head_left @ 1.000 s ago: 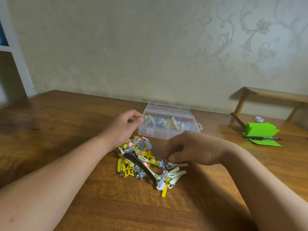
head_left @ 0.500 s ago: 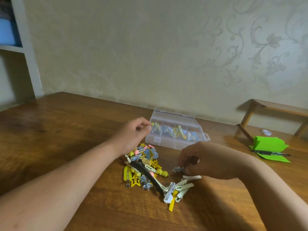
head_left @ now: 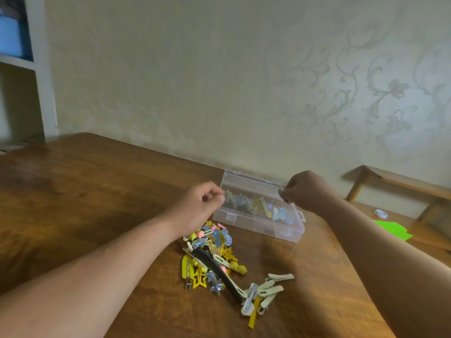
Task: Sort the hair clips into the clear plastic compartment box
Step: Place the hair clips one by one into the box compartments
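On the table [head_left: 97,191], the compartment box [head_left: 288,231] is partly filled; most hair clips [head_left: 214,259] are left at its 6 o'clock. One clip [head_left: 283,192] is pinched over it by the right hand [head_left: 307,191]; whether the curled left hand [head_left: 200,206] holds anything cannot be told.
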Demonstrator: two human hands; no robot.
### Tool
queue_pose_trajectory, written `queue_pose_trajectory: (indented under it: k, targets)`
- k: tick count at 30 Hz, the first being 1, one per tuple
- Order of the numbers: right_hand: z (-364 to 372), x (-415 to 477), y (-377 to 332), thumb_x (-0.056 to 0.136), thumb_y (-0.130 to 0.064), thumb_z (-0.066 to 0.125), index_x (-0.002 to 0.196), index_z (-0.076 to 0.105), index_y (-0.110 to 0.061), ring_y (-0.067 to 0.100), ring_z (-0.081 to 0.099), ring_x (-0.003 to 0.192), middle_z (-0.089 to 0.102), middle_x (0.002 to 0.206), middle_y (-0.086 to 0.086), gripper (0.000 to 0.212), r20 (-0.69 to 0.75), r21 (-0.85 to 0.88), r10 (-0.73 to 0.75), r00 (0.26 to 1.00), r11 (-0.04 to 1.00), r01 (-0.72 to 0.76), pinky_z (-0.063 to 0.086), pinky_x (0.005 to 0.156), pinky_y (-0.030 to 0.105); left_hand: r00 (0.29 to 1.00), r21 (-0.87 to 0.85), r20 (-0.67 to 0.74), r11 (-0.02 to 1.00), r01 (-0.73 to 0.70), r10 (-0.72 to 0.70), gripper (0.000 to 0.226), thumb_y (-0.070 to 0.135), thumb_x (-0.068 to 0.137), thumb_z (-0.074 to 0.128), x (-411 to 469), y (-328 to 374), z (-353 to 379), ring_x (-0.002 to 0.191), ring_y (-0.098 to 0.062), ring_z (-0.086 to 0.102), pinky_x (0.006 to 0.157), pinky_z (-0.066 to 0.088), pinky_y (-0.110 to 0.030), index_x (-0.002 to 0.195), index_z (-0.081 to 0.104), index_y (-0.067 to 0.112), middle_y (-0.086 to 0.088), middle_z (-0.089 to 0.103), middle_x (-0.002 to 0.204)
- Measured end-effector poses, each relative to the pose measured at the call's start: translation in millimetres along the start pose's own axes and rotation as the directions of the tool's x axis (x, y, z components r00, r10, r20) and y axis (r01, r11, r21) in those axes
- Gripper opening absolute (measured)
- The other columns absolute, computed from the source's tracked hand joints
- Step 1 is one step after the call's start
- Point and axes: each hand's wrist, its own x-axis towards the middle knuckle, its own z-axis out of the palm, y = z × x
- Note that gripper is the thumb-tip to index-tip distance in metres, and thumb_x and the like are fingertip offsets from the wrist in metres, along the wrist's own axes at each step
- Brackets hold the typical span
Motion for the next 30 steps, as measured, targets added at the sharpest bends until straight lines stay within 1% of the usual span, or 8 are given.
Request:
queue_pose_trajectory:
  k: [4, 9, 14, 19, 23, 26, 28, 30]
  targets:
    - [16, 11, -7, 0.076, -0.019, 0.068, 0.08, 0.073, -0.014, 0.025, 0.072, 0.072, 0.074, 0.079, 0.005, 0.008, 0.03, -0.264, 0.056, 0.998, 0.964, -0.046, 0.046, 0.055, 0.025, 1.0, 0.003, 0.002, 1.0, -0.005, 0.005, 0.021, 0.046, 0.106, 0.055, 1, -1, 1, 0.099, -0.012, 0.065, 0.092, 0.054, -0.04, 0.117, 0.07, 0.034, 0.003, 0.069, 0.107]
    - [21, 7, -10, 0.079, -0.019, 0.069, 0.078, 0.067, -0.014, 0.021, 0.061, 0.063, 0.068, 0.075, 0.001, 0.005, 0.018, -0.346, 0.083, 0.996, 0.935, -0.072, 0.042, 0.056, 0.022, 1.0, -0.001, -0.001, 1.0, -0.003, 0.003, 0.021, 0.046, 0.105, 0.056, 2, -3, 0, 0.103, -0.012, 0.065, 0.097, 0.056, -0.043, 0.117, 0.07, 0.035, 0.004, 0.069, 0.11]
    - [15, -7, -1, 0.083, -0.031, 0.065, 0.078, 0.073, -0.01, 0.026, 0.063, 0.06, 0.068, 0.066, 0.003, 0.023, -0.106, -0.196, 0.04, 0.994, 0.979, -0.061, 0.043, 0.055, 0.025, 1.0, -0.015, -0.009, 1.0, 0.001, -0.001, 0.019, 0.045, 0.105, 0.057, 2, -3, 0, 0.104, -0.01, 0.065, 0.098, 0.055, -0.042, 0.114, 0.071, 0.036, 0.006, 0.07, 0.109]
    - [-1, -62, 6, 0.095, -0.036, 0.067, 0.074, 0.068, -0.011, 0.02, 0.054, 0.06, 0.064, 0.065, 0.004, 0.033, -0.155, 0.09, -0.113, 0.981, 0.988, 0.128, 0.038, 0.054, 0.029, 1.0, -0.033, -0.016, 0.999, 0.014, -0.015, 0.019, 0.043, 0.107, 0.056, -1, 1, -2, 0.105, -0.011, 0.065, 0.097, 0.053, -0.039, 0.116, 0.071, 0.034, 0.005, 0.069, 0.109]
    - [-6, -102, 17, 0.095, -0.04, 0.073, 0.072, 0.073, -0.022, 0.004, 0.049, 0.051, 0.063, 0.06, -0.007, 0.029, -0.085, 0.217, -0.264, 0.961, 0.936, 0.276, 0.036, 0.049, 0.018, 0.999, -0.04, -0.044, 0.999, 0.025, -0.027, 0.02, 0.04, 0.108, 0.057, -2, 3, -2, 0.109, -0.012, 0.064, 0.096, 0.052, -0.034, 0.118, 0.072, 0.032, 0.004, 0.069, 0.114]
    - [-2, -112, 28, 0.092, -0.042, 0.078, 0.079, 0.08, -0.03, 0.005, 0.066, 0.068, 0.075, 0.075, -0.012, 0.018, 0.009, 0.225, -0.337, 0.941, 0.918, 0.327, 0.052, 0.066, 0.027, 0.994, -0.057, -0.094, 0.997, 0.043, -0.048, 0.02, 0.036, 0.108, 0.058, -2, 4, -1, 0.105, -0.019, 0.065, 0.091, 0.051, -0.035, 0.12, 0.072, 0.029, -0.002, 0.069, 0.115]
    - [-1, -114, 32, 0.09, -0.038, 0.08, 0.089, 0.084, -0.034, 0.001, 0.071, 0.078, 0.077, 0.084, -0.02, 0.005, 0.125, 0.22, -0.386, 0.914, 0.909, 0.354, 0.056, 0.075, 0.025, 0.992, -0.052, -0.109, 0.997, 0.052, -0.058, 0.02, 0.036, 0.108, 0.058, -3, 4, -1, 0.105, -0.021, 0.065, 0.092, 0.051, -0.037, 0.121, 0.072, 0.029, -0.002, 0.068, 0.116]
    - [-3, -115, 34, 0.088, -0.04, 0.082, 0.098, 0.084, -0.039, -0.003, 0.071, 0.086, 0.077, 0.092, -0.025, 0.01, 0.271, 0.214, -0.431, 0.861, 0.899, 0.383, 0.056, 0.082, 0.023, 0.991, -0.041, -0.113, 0.997, 0.062, -0.066, 0.022, 0.037, 0.108, 0.058, -4, 5, -1, 0.107, -0.019, 0.064, 0.09, 0.051, -0.036, 0.124, 0.071, 0.03, 0.0, 0.068, 0.117]
